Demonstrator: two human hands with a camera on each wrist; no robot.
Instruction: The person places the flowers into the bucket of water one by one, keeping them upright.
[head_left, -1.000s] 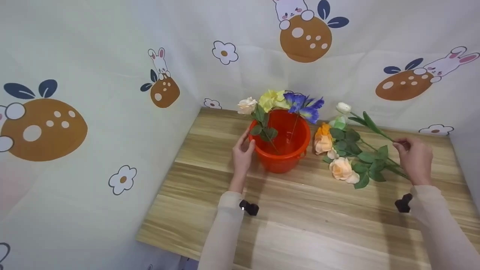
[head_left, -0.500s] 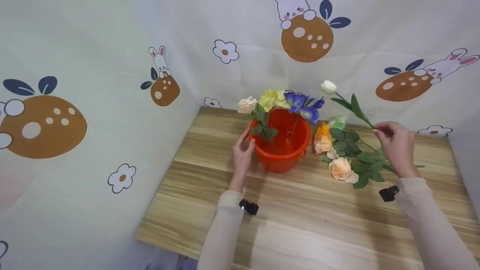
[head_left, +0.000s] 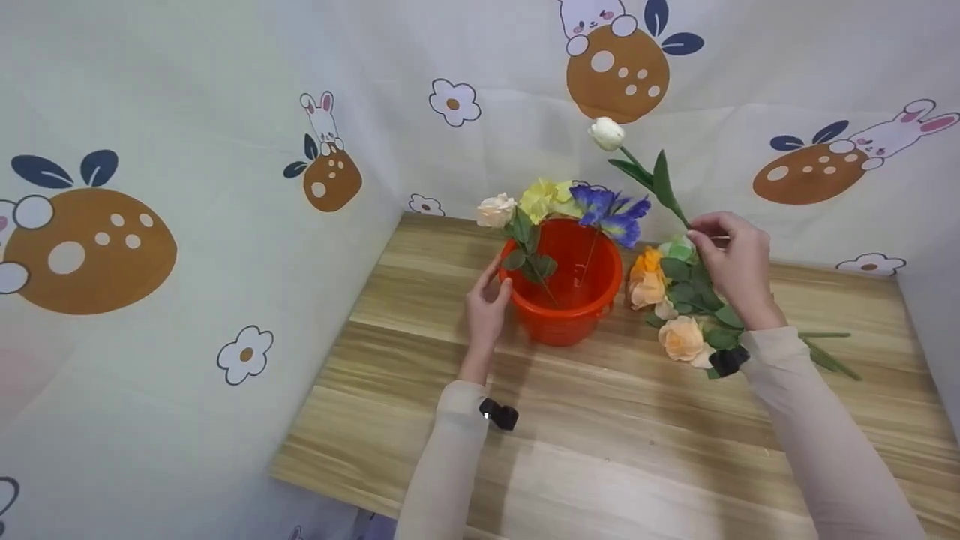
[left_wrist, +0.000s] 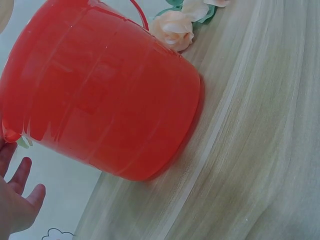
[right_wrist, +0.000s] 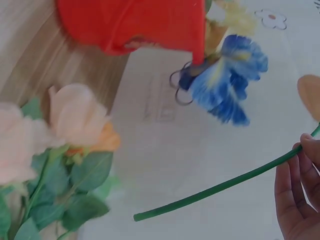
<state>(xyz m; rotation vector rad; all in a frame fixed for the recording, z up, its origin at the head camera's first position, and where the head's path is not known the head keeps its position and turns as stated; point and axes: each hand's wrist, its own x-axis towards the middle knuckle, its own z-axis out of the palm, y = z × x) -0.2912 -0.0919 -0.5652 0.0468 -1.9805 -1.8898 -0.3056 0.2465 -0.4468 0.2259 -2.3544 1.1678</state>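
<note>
A red bucket (head_left: 559, 322) stands on the wooden table, with a cream rose (head_left: 496, 211), a yellow flower (head_left: 541, 199) and a blue-purple iris (head_left: 611, 214) in it. At its left side my left hand (head_left: 486, 307) touches the rim with extended fingers; the left wrist view shows the thumb (left_wrist: 36, 196) apart from the bucket. My right hand (head_left: 739, 262) pinches the green stem of a white tulip (head_left: 606, 133), raised above the flowers on the table. In the right wrist view the stem's bare lower end (right_wrist: 150, 214) hangs free, beside the bucket.
To the right of the bucket lie peach roses (head_left: 682, 337), an orange flower (head_left: 646, 262) and a pale green flower (head_left: 677, 247), their stems pointing right. A patterned cloth (head_left: 510, 135) hangs behind and along the left of the table (head_left: 390, 420).
My right hand has carried the white tulip left and upward, from the right end of the lying stems to above the flowers. My left hand and the bucket have stayed in place.
</note>
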